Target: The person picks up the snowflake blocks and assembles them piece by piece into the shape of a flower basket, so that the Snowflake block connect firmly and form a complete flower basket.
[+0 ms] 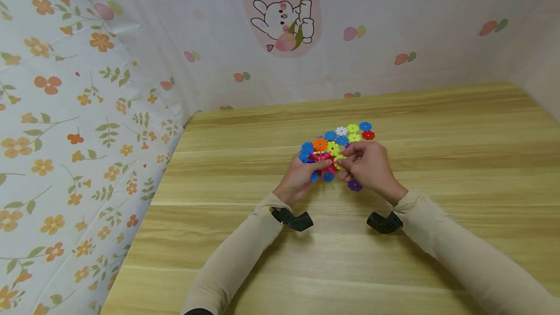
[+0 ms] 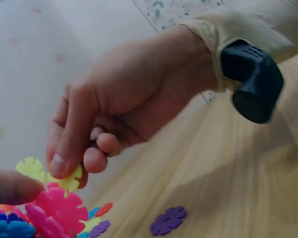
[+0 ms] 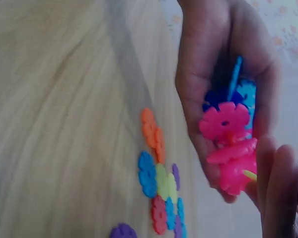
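My left hand (image 1: 301, 177) holds a cluster of joined snowflake discs, with pink discs (image 3: 224, 122) in the middle and blue discs (image 3: 246, 94) toward the palm. Its thumb (image 2: 15, 187) presses along the top of the cluster. With thumb and index finger, my right hand (image 1: 369, 166) pinches a yellow snowflake disc (image 2: 69, 182) right at the edge of the pink discs. A second yellow disc (image 2: 31, 168) shows just beyond it. The lower fingers of the right hand curl inward. Part of the cluster is hidden inside the left hand.
Loose discs lie flat on the wooden table (image 1: 459, 169) beyond the hands, among them a white disc (image 1: 341, 131), a red disc (image 1: 368, 135) and a blue disc (image 1: 365, 126). A purple disc (image 1: 355, 185) lies below the right hand. Patterned cloth (image 1: 376, 43) hangs behind the table.
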